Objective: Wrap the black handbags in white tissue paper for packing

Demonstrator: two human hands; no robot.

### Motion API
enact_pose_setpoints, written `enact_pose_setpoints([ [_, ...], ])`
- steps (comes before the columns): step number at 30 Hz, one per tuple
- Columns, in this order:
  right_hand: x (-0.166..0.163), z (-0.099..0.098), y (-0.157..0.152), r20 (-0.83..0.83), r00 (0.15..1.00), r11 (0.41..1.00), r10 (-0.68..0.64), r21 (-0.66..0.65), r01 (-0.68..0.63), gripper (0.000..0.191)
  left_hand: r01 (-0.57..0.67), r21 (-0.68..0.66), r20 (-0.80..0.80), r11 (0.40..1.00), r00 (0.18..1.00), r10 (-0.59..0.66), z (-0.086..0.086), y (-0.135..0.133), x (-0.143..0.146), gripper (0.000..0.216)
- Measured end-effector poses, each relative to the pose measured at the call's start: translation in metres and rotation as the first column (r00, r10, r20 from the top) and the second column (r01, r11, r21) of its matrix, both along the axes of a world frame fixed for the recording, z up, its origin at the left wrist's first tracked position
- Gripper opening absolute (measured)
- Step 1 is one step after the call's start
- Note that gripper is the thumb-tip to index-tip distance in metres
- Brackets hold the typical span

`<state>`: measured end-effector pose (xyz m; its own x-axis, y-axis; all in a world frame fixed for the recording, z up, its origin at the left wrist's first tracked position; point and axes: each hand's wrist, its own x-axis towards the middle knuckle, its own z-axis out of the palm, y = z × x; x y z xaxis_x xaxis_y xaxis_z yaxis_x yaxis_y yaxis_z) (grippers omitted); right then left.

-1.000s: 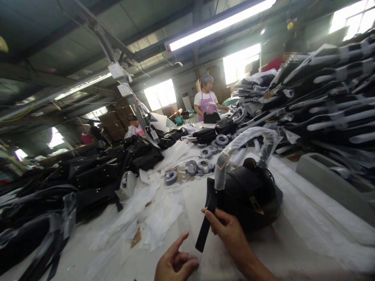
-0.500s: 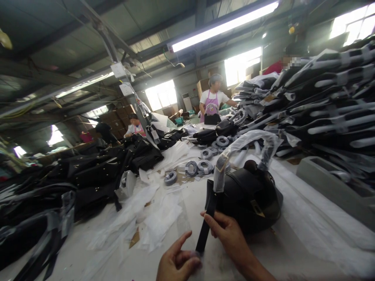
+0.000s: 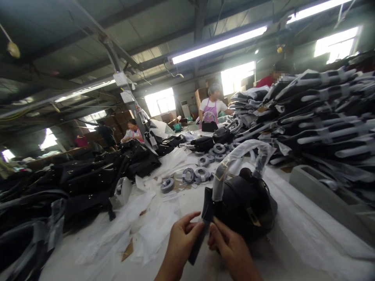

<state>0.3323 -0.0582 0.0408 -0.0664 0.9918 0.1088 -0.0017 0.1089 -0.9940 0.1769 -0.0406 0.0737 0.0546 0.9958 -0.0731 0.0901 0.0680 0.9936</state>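
A black handbag (image 3: 244, 205) lies on the white-covered table (image 3: 293, 242) in front of me, its arched handle (image 3: 243, 154) wrapped in clear plastic. A flat black strap (image 3: 199, 238) hangs from the bag's left side. My left hand (image 3: 181, 240) pinches the strap from the left, thumb and fingers closed on it. My right hand (image 3: 230, 248) grips the same strap from the right, close against the bag.
Black bags are heaped along the left (image 3: 82, 183) and stacked high on the right (image 3: 322, 113). White wrapping sheets (image 3: 146, 218) and several grey tape rolls (image 3: 195, 173) lie mid-table. A grey tray (image 3: 322, 191) sits at right. Other people (image 3: 212, 109) work at the far end.
My left hand has risen from the table and closed on the strap beside my right hand. The view has shifted slightly downward and closer.
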Motion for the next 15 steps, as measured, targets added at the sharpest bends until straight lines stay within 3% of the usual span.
enact_pose_setpoints([
  [4, 0.006, -0.002, -0.006, 0.077, 0.993, 0.994, -0.093, -0.047, 0.097, 0.073, 0.097, 0.020, -0.003, 0.995, 0.995, -0.097, 0.012, 0.012, 0.008, 0.050],
  [8, 0.005, 0.001, -0.004, 0.120, 0.990, 0.994, -0.078, -0.064, 0.086, 0.070, 0.141, 0.057, 0.010, 0.988, 0.990, -0.142, 0.021, 0.020, 0.010, 0.042],
  [15, -0.019, 0.007, 0.006, -0.116, 0.993, 0.976, -0.030, -0.218, 0.004, 0.072, 0.179, 0.144, -0.015, 0.973, 0.984, -0.179, 0.027, 0.036, 0.009, 0.035],
])
